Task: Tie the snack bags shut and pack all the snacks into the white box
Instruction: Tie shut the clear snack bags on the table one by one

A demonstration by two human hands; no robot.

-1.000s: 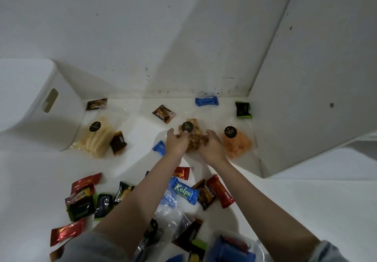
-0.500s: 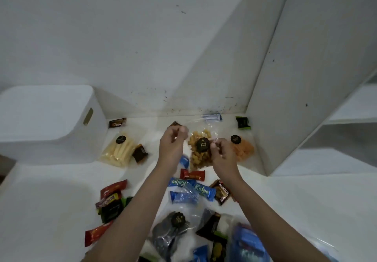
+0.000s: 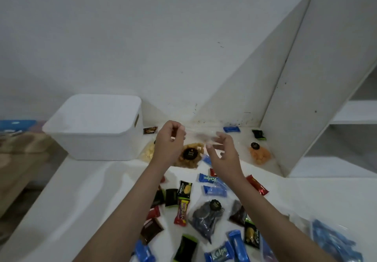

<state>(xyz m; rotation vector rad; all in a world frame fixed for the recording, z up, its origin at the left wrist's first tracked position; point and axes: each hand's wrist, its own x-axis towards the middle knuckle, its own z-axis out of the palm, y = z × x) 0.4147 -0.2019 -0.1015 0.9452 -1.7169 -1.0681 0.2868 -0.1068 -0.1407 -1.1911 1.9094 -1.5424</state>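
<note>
- The left hand [image 3: 170, 139] is pinching the clear top of the transparent plastic bag of brown fried snacks [image 3: 189, 155], lifted just right of the white plastic box [image 3: 93, 127].
- The right hand [image 3: 221, 151] is hovering half open beside the blurred film; whether it is gripping, I cannot tell.
- Nothing is showing inside the box's visible part; the orange snack bag [image 3: 260, 153], dark cookie bag [image 3: 208, 215] and wrapped candies are lying on the white surface [image 3: 81, 200], right of the box.
- Compared with half a second ago, the hands are sitting higher and wider apart.

Pale snack bag [image 3: 148, 152] half hidden behind left wrist
</note>
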